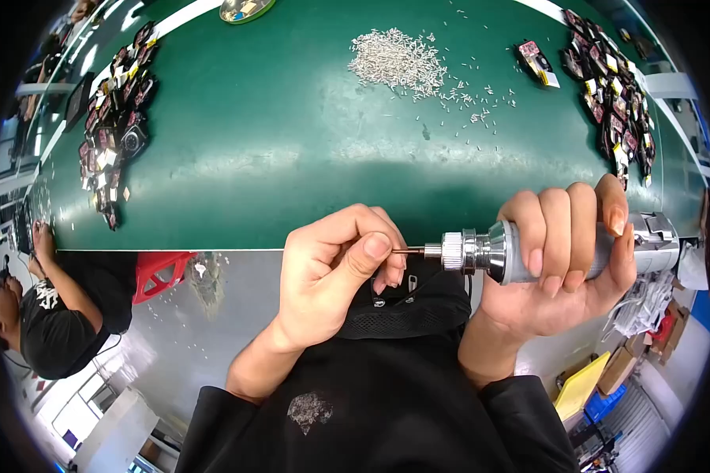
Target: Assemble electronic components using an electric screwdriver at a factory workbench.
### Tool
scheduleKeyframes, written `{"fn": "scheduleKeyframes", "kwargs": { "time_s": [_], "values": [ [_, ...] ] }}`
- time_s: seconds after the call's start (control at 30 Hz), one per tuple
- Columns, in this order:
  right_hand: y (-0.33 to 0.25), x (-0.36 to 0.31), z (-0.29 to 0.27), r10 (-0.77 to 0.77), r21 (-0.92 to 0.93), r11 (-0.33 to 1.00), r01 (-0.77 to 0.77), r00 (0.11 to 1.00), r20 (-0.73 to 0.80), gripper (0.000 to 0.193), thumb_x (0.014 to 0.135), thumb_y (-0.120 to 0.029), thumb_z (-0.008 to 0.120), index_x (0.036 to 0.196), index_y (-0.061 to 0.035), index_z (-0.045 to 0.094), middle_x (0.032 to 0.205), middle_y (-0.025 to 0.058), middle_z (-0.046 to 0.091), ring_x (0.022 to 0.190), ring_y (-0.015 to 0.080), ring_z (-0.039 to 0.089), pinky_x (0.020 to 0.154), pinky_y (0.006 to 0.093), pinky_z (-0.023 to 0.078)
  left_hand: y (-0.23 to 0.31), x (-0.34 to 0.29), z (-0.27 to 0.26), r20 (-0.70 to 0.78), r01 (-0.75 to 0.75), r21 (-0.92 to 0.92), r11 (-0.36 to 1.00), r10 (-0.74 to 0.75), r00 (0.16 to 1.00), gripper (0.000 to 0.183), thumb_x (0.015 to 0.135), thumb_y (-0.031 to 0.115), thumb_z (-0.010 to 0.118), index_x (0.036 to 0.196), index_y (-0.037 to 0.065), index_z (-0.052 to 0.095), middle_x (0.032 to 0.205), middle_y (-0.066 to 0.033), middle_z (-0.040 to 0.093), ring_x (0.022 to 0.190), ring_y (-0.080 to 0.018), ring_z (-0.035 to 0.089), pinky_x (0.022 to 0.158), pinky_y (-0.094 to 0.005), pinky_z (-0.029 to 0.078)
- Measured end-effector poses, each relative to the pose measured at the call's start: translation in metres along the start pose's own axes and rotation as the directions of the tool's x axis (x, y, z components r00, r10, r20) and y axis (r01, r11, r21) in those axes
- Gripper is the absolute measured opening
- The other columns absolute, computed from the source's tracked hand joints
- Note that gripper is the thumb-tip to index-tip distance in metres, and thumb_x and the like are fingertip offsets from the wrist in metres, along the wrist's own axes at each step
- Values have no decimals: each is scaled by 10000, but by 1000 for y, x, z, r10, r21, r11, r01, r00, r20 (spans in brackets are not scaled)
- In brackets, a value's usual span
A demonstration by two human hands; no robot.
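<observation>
The left hand (327, 272) is closed in a pinch, thumb against forefinger, on the tip end of a thin, dark bit (410, 251); whether the fingertips also hide something small, I cannot tell. From there the driver tool (498, 252) runs rightward, its long axis nearly level and roughly parallel to the near edge of the tabletop (252, 118), held up and overlapping that edge in view. The bit thus points left, straight into the pinch: the left hand is nearer the tip, while the right hand (556, 252) has its fingers curled round the barrel at the other end.

At the tabletop's left edge, a long, ragged pile of dark parts (117, 118) mixes black casings with pink and white patches. The tabletop itself is smooth, glossy green. The tool is cylindrical, with a finely ribbed silver collar, stepped bright-metal rings, a grey barrel and a silvery rear housing. Toward the far edge, right of centre, lies a loose heap of tiny metallic pins (398, 63), slim and pale, strays scattered to its right. Further right, one boxy dark part (536, 63) lies apart, just short of another jumbled pile (617, 102) along the right edge.
</observation>
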State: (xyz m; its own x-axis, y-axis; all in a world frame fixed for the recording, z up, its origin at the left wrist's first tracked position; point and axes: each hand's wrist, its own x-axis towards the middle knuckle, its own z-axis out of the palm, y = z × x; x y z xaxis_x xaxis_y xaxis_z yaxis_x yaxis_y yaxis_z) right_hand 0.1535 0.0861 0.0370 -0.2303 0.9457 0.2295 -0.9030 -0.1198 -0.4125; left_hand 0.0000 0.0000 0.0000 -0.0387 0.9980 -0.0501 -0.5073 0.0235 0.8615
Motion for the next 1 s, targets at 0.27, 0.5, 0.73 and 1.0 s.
{"fn": "scheduleKeyframes", "kwargs": {
  "time_s": [0.27,0.5,0.73,1.0],
  "values": [
    [3,2,-5,-25,-49,998,27,999,28,92,911,-153,466,906,-63,453,517,-30,372,434,75,363,520,244,351,4,6,6,-23,-161,596,787,217,976,106,858,-48,558,752,-54,555,697,-110,587,598,-129,550,533,-224,427],
    [-6,12,-16,-85,-27,996,83,995,-49,113,921,-171,443,907,-59,454,514,-26,354,437,80,355,523,258,352,28,33,-2,91,-228,819,526,273,958,300,963,143,436,956,-84,631,798,-121,631,643,-120,512,563,-225,395],
    [7,-5,-39,-8,-9,1000,6,957,-290,113,916,-188,438,871,-88,414,512,-1,349,444,120,369,529,296,367,82,168,-31,133,-184,978,102,374,918,155,874,75,562,977,-27,619,775,-113,646,667,-178,597,619,-282,464],
    [13,-12,-43,116,44,993,-109,973,-202,43,885,-115,472,871,-88,440,521,23,376,460,135,394,551,311,379,83,344,-82,15,105,961,-254,429,903,463,797,315,673,1104,-13,563,1026,-220,581,970,-361,584,840,-409,470]
  ]
}}
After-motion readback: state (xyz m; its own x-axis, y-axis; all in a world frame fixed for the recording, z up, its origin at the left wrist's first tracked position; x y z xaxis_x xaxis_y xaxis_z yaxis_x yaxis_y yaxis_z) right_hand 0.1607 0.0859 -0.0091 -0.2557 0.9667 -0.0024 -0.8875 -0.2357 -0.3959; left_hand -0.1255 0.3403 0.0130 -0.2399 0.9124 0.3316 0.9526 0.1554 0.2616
